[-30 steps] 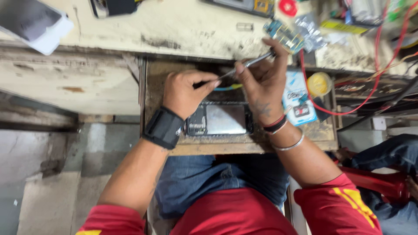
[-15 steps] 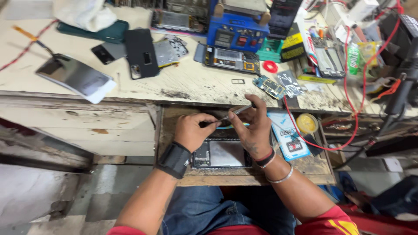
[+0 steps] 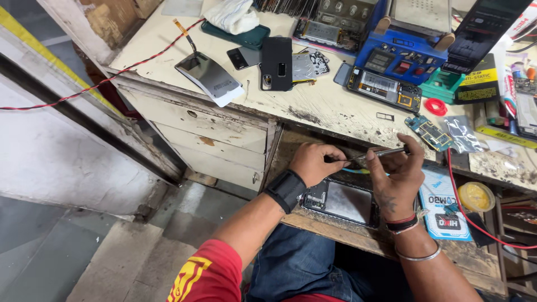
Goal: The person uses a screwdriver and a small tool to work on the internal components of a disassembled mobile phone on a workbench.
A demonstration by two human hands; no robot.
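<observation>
I have my left hand, with its black wrist strap, curled just above the opened dark phone with a silver inner plate, which lies flat in the open wooden drawer below the worn, cream-coloured workbench. Its fingers are pinched together around one end of a thin metal tool. My right hand, wearing red and black bands and a silver bangle, holds the same tool further along between thumb and forefinger, palm turned towards me. The tool lies nearly level between both hands, above the phone's top edge. I cannot tell what sits at its tip. On the bench beyond lie a black phone back cover and a small blue-green circuit board.
</observation>
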